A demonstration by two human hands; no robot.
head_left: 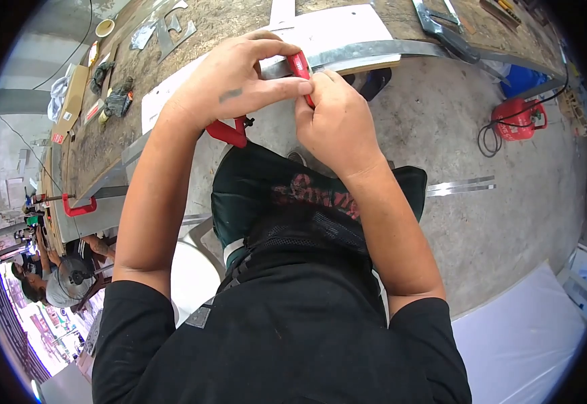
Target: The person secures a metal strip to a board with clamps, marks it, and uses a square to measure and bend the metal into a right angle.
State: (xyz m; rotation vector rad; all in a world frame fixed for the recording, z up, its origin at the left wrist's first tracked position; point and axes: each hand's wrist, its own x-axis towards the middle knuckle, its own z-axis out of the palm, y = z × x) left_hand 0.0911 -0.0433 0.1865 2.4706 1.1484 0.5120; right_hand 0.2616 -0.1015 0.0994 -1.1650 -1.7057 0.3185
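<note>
My left hand [239, 74] reaches in from the left, its thumb and fingers closed around a slim red tool [299, 64] with a small white mark. Pressed up close to it, my right hand [337, 111] has its fingers curled in on the tool's lower end. The tool's exact kind is hidden by the fingers. Just beyond both hands, a long thin metal strip [387, 48] runs along the bench edge over a white board [337, 27]. Under my left wrist shows part of a red clamp [227, 133].
The worn wooden workbench [206, 27] carries metal scraps, gloves [117, 101] and a dark-handled tool [445, 34]. Another red clamp [79, 207] grips its left end. A red gas cylinder [514, 120] stands at right. A person [51, 279] sits beside a fan [75, 273] at far left.
</note>
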